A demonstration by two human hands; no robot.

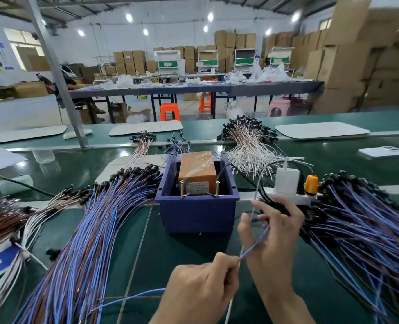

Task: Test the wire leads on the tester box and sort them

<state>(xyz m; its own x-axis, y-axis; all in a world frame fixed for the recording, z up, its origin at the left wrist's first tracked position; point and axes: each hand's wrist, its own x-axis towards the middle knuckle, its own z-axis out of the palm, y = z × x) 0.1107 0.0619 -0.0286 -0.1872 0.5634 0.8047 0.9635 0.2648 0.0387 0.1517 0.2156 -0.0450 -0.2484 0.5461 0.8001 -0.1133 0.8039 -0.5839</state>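
Currently, fingers (226, 259) of left hand (200, 288) and right hand (274, 237) pinch one blue lead (254, 245), not yet on the tester box (197, 176) (middle of the table (147, 253)); heaps (93, 218) at both side edges suggest much remains.

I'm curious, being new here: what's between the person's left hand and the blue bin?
Only bare green worktop, shaded by the blue bin, as the head view shows. The left hand holds a wire lead off to the right.
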